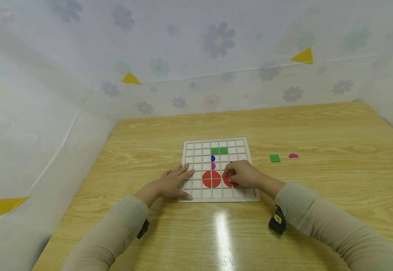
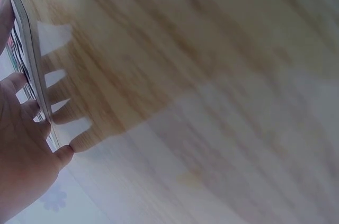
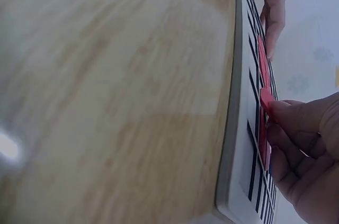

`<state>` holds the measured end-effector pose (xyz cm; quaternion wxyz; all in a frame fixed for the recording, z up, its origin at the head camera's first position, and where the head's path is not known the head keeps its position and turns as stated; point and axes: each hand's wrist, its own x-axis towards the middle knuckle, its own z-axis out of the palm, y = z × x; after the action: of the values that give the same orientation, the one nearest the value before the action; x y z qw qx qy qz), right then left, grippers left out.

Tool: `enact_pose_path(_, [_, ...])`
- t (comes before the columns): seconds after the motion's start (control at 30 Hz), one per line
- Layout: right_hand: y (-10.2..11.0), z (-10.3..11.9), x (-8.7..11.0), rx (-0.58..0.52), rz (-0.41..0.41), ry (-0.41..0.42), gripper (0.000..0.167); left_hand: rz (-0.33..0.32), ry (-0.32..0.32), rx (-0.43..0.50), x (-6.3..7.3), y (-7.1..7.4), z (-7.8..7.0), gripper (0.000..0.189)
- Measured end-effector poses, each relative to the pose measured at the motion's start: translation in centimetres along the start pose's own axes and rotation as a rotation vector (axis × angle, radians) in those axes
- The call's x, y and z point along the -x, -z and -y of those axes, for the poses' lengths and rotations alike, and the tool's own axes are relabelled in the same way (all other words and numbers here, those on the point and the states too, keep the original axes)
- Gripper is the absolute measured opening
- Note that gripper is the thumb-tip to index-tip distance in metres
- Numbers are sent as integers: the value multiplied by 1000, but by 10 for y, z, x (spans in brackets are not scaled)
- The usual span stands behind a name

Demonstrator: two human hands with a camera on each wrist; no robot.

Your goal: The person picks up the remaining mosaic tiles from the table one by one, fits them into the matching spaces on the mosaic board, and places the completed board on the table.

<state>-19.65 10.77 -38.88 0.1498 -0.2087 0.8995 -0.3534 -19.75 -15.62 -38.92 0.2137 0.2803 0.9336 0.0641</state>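
Note:
A white gridded board lies on the table. My left hand rests over its left edge with fingers spread. Over the lower right part of the grid, my right hand pinches a red curved piece between thumb and fingers; in the right wrist view it stands tilted above the board. Other red pieces lie beneath that hand, partly hidden. To their left sits a full red circle crossed by grid lines. Above it are a magenta half circle, a blue half circle and two green squares.
Right of the board, a loose green square and a magenta half circle lie on the wooden table. A flowered white curtain with yellow triangles hangs behind. A dark sliver of a piece shows just above my right hand.

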Motion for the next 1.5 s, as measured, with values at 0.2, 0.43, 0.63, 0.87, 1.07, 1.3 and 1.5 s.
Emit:
enact_pose_path(0.2, [-3,1,1,116,-21,55,9,-1,-9,3,0,2,-2,85])
enact_pose_path(0.43, [-6,7,6,240,-70,135,11,4,1,-1,0,2,-1,85])
enact_pose_path(0.63, [-9,6,9,264,-86,130,11,4,-3,-2,-1,0,0,85])
enact_pose_path(0.87, [-9,4,9,196,-98,148,13,-2,1,4,-1,0,0,85])
enact_pose_path(1.07, [-9,-1,8,166,-101,138,16,7,6,7,0,1,-1,85])
enact_pose_path(1.3, [-8,-2,7,167,-97,127,21,14,10,9,0,3,-3,85])
enact_pose_path(1.5, [-6,-3,10,140,-80,110,20,17,9,7,1,3,-3,85])
